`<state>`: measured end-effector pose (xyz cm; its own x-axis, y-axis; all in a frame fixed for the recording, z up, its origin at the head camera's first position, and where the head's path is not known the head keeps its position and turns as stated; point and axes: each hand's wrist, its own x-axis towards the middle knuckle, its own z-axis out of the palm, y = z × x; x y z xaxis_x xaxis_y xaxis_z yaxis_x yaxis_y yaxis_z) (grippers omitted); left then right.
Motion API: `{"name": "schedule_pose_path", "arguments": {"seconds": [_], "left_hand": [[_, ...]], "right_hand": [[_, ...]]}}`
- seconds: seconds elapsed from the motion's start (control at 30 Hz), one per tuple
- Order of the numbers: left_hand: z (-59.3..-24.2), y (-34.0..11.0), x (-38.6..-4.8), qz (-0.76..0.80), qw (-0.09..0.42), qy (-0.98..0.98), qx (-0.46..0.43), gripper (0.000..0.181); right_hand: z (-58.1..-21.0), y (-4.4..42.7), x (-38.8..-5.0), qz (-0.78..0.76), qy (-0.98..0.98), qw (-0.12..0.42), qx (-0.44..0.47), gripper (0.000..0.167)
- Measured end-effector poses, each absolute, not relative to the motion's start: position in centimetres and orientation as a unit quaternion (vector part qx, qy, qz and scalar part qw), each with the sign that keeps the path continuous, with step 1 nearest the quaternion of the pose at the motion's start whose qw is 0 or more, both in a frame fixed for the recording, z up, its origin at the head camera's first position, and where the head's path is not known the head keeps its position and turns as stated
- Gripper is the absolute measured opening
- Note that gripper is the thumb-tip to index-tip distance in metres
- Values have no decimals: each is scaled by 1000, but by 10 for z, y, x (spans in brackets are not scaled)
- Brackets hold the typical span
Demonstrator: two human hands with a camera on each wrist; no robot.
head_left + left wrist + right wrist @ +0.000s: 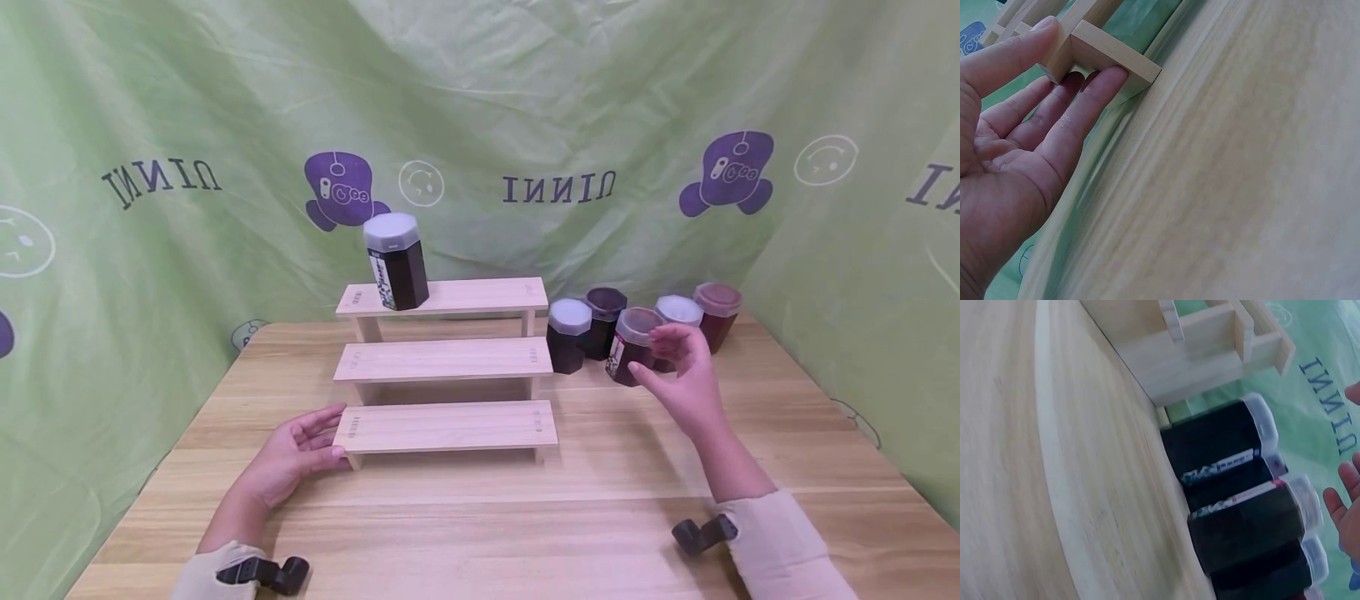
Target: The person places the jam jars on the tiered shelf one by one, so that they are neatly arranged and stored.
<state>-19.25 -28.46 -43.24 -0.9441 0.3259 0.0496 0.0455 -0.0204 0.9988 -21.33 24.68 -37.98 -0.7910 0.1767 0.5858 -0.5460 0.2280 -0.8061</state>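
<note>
A three-step wooden display stand (446, 429) stands on the table. My left hand (288, 458) holds the left end of its lowest step; in the left wrist view the thumb lies at the board's edge and the fingers (1082, 109) touch the leg below. An octagonal dark jar with a frosted lid (403, 271) is upright on the top step, towards the left. My right hand (686, 387) is spread beside a dark jar with a pinkish lid (624, 354), thumb and fingers curved around its near side. The right wrist view shows that hand apart from this jar (1250, 522).
Beside the stand's right end are a black jar with a white lid (567, 342) and a dark-lidded jar (603, 321). Another white-lidded jar (678, 310) and a reddish jar (718, 312) stand further right. Green printed cloth (480, 100) hangs behind the wooden table (487, 533).
</note>
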Motion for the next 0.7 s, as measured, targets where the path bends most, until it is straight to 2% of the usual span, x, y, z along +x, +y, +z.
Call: {"name": "schedule_pose_path", "arguments": {"seconds": [0.47, 0.7], "left_hand": [[-433, -286, -192, 705, 99, 688, 143, 74], [-433, -285, -193, 702, 98, 691, 142, 75]], "right_hand": [[-381, 272, -220, 613, -721, 317, 59, 59], [-383, 285, -222, 578, -757, 304, 12, 69]]}}
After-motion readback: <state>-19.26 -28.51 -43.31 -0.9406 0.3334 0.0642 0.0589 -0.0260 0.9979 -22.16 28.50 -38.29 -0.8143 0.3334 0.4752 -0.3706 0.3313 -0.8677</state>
